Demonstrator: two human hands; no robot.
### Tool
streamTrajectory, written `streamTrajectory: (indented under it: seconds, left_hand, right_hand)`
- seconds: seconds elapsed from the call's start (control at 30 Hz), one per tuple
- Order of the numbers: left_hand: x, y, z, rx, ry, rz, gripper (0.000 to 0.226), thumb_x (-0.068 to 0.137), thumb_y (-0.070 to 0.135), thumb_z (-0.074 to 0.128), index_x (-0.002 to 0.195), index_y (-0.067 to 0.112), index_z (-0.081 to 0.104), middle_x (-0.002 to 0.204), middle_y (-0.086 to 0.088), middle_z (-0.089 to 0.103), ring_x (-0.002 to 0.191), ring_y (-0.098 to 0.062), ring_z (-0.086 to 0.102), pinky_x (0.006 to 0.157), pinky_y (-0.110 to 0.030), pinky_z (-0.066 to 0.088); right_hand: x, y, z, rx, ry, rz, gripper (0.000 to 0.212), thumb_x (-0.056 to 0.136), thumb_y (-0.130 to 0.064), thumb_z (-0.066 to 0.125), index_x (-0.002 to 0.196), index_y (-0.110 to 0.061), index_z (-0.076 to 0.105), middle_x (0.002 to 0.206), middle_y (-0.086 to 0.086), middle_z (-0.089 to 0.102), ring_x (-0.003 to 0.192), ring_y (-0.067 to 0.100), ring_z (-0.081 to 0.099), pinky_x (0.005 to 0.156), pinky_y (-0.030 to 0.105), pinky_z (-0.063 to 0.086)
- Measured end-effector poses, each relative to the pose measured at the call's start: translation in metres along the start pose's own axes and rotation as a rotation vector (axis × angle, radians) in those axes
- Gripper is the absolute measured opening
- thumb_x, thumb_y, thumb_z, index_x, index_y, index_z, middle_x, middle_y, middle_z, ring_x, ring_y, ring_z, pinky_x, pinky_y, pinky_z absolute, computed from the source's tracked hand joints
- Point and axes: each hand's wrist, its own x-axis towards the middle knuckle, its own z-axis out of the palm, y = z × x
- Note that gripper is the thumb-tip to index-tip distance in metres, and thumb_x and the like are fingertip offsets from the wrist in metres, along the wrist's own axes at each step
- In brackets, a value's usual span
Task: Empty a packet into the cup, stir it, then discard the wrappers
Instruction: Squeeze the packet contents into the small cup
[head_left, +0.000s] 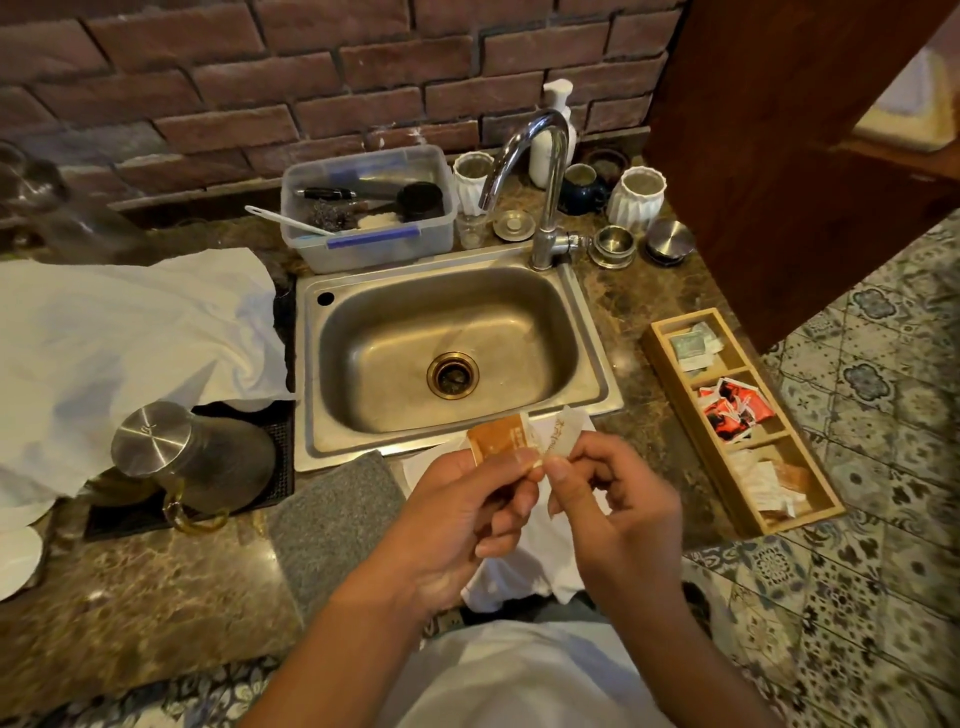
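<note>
Both hands are raised in front of the sink's near edge, holding small packets together. My left hand (467, 499) pinches an orange-brown packet (496, 441) between thumb and fingers. My right hand (618, 499) pinches a white packet (558, 436) with printed lettering, right beside the orange one. The two packets touch or overlap at their inner edges. White paper or cloth (524, 566) lies on the counter under my hands. I cannot make out a cup beneath my hands.
A steel sink (363, 291) with a tap (545, 171) sits ahead. A wooden tray (680, 395) of packets lies to the right. At the left are a metal kettle (197, 457), a white cloth (119, 332) and a grey mat (332, 514). A plastic tub (441, 228) and white cups (636, 197) stand behind the sink.
</note>
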Motion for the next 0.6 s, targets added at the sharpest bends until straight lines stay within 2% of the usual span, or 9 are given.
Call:
streamTrajectory:
  seconds: [0.1,0.2,0.27,0.33,0.47,0.6]
  left_hand:
    - [0.004,-0.001,0.003,0.023,-0.009,-0.007,0.019,0.094,0.018,0.067,0.079,0.009,0.073,0.06,-0.006,0.056,0.041,-0.005,0.043,0.034,-0.014,0.031]
    - [0.005,-0.001,0.002,0.007,-0.03,-0.011,0.018,0.093,0.019,0.07,0.079,0.009,0.072,0.059,-0.005,0.053,0.042,-0.006,0.041,0.034,-0.015,0.03]
    - [0.004,0.0,-0.005,-0.001,-0.016,0.009,0.016,0.09,0.02,0.071,0.08,0.008,0.071,0.06,-0.006,0.051,0.043,-0.007,0.04,0.033,-0.016,0.03]
    - [0.003,0.002,-0.013,0.024,0.017,0.033,0.016,0.088,0.022,0.073,0.08,0.008,0.072,0.061,-0.007,0.051,0.044,-0.008,0.04,0.034,-0.016,0.031]
    - [0.004,0.003,-0.018,0.101,0.022,0.085,0.023,0.084,0.034,0.078,0.083,0.011,0.074,0.06,-0.006,0.056,0.045,-0.009,0.044,0.035,-0.017,0.033]
    - [0.01,-0.003,-0.011,0.192,0.054,0.148,0.031,0.088,0.045,0.073,0.083,0.014,0.075,0.061,-0.005,0.058,0.046,-0.009,0.044,0.039,-0.018,0.035]
  right_hand:
    - [-0.001,0.001,-0.002,0.046,-0.008,0.046,0.003,0.094,-0.031,0.063,0.091,-0.032,0.065,0.07,-0.006,0.067,0.061,0.009,0.065,0.062,0.014,0.048]
    - [0.007,0.003,-0.011,0.218,0.079,0.243,0.012,0.097,-0.035,0.066,0.088,-0.027,0.067,0.066,0.001,0.066,0.059,0.01,0.061,0.058,0.025,0.051]
    - [0.02,0.008,-0.027,0.272,0.178,0.354,0.016,0.091,-0.043,0.065,0.088,-0.027,0.069,0.067,0.001,0.067,0.061,0.014,0.061,0.059,0.03,0.053]
    - [0.032,0.013,-0.041,0.207,0.163,0.388,0.019,0.083,-0.047,0.065,0.089,-0.03,0.071,0.072,0.003,0.071,0.064,0.021,0.065,0.063,0.037,0.057]
    - [0.039,0.026,-0.048,0.134,0.046,0.38,0.025,0.078,-0.051,0.069,0.087,-0.028,0.074,0.065,0.0,0.07,0.057,0.009,0.063,0.055,0.021,0.057]
    - [0.04,0.035,-0.043,0.198,-0.006,0.392,0.027,0.08,-0.048,0.07,0.09,-0.024,0.076,0.059,0.003,0.065,0.052,0.009,0.057,0.051,0.018,0.05]
